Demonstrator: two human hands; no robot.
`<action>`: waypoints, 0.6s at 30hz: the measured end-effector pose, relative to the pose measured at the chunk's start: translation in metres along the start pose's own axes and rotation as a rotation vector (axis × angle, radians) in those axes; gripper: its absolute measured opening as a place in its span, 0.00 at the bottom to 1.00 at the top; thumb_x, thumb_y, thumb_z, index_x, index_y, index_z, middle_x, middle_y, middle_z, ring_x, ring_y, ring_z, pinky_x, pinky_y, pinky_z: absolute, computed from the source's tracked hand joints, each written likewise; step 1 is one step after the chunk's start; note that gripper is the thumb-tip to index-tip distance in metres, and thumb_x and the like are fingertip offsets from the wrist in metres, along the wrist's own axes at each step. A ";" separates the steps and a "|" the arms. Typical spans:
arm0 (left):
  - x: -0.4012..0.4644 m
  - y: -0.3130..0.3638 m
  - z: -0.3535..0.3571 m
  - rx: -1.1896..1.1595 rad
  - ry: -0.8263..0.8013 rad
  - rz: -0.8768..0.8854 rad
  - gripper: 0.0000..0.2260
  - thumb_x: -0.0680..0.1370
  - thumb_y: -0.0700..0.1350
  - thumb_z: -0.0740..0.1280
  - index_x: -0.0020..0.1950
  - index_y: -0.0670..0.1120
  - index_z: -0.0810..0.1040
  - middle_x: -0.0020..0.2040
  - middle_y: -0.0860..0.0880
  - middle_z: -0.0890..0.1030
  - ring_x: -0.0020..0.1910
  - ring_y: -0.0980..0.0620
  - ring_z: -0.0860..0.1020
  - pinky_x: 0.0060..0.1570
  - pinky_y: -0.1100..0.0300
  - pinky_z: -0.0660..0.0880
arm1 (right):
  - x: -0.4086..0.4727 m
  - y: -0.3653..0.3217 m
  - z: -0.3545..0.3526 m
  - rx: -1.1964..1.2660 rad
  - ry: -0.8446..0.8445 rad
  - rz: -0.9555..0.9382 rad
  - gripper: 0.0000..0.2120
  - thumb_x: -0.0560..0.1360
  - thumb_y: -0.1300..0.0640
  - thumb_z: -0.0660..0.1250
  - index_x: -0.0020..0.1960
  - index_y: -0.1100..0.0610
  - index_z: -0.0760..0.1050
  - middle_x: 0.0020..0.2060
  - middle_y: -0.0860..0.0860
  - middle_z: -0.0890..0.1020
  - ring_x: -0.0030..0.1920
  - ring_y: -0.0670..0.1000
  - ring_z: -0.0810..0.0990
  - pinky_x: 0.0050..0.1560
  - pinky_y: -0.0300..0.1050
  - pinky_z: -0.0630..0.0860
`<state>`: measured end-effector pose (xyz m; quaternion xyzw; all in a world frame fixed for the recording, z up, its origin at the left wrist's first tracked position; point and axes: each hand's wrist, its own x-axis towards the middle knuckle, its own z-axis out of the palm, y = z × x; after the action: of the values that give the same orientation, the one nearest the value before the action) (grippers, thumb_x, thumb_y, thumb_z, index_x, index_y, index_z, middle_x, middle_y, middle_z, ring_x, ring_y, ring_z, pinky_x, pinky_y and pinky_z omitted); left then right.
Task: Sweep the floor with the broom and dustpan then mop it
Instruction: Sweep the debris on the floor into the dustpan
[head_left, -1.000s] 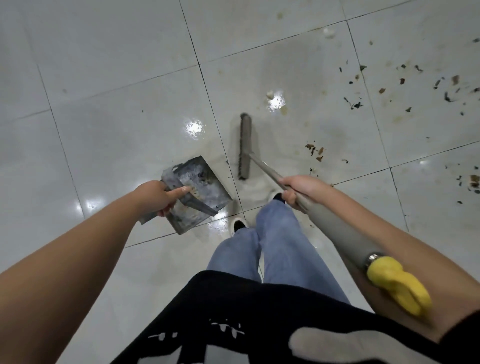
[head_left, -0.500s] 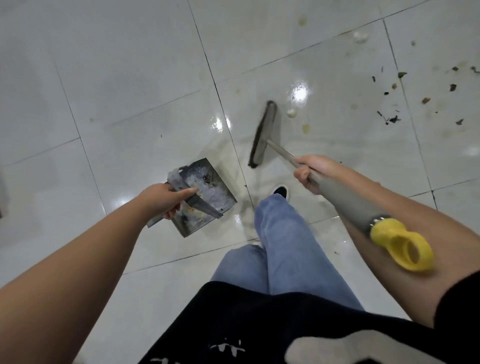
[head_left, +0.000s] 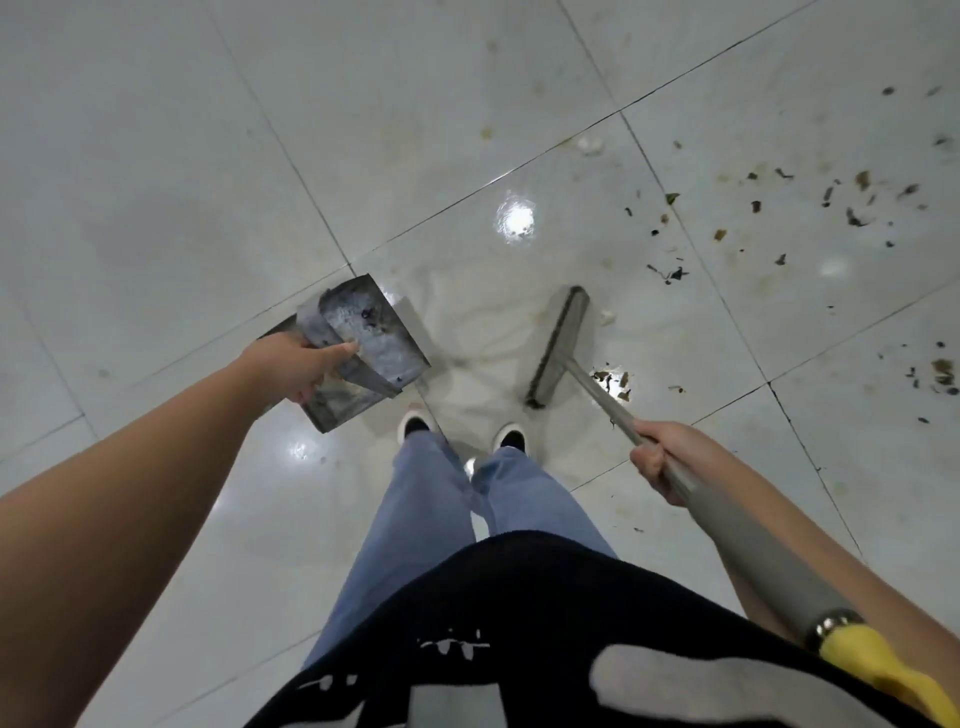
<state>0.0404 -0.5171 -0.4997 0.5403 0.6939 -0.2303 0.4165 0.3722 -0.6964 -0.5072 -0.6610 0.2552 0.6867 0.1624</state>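
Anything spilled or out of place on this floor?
Yes: dark debris lies scattered over the floor tiles at upper right, with more scraps beside the broom head. The dustpan is held tilted, off the floor.

A glossy pale grey-white tiled floor (head_left: 156, 156), ruled by thin dark grout lines, carries scattered brown, black and green flecks of debris (head_left: 852, 197); a dull grey metal dustpan (head_left: 363, 338) shows dark smudges inside; a grey-bristled broom (head_left: 558, 348) has a silver-grey handle ending in a yellow plastic cap (head_left: 878, 670); light blue jeans (head_left: 431, 519) meet black shoes with white toes (head_left: 511, 439), below a black top with white and grey print (head_left: 519, 623)
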 end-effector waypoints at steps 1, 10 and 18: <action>0.006 0.006 -0.007 0.028 0.002 0.010 0.23 0.74 0.62 0.63 0.34 0.42 0.74 0.33 0.43 0.78 0.31 0.48 0.76 0.34 0.58 0.70 | -0.003 0.000 0.011 -0.002 -0.012 -0.029 0.14 0.82 0.55 0.54 0.39 0.57 0.61 0.13 0.48 0.63 0.10 0.41 0.59 0.10 0.28 0.58; 0.065 0.040 -0.078 0.211 -0.033 0.097 0.22 0.74 0.64 0.61 0.34 0.45 0.72 0.36 0.45 0.79 0.38 0.46 0.78 0.38 0.58 0.70 | 0.007 -0.082 0.167 0.029 -0.150 -0.086 0.16 0.81 0.54 0.56 0.36 0.58 0.61 0.13 0.50 0.64 0.10 0.42 0.60 0.12 0.28 0.59; 0.109 0.032 -0.142 0.155 -0.129 0.130 0.22 0.74 0.63 0.63 0.36 0.43 0.74 0.35 0.44 0.78 0.37 0.47 0.77 0.45 0.56 0.73 | 0.016 -0.114 0.182 0.181 -0.126 -0.079 0.16 0.82 0.54 0.53 0.37 0.57 0.61 0.13 0.48 0.63 0.10 0.41 0.62 0.13 0.26 0.61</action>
<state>0.0163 -0.3367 -0.5083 0.5988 0.6092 -0.2903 0.4313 0.2847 -0.5023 -0.5395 -0.6087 0.2791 0.6941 0.2641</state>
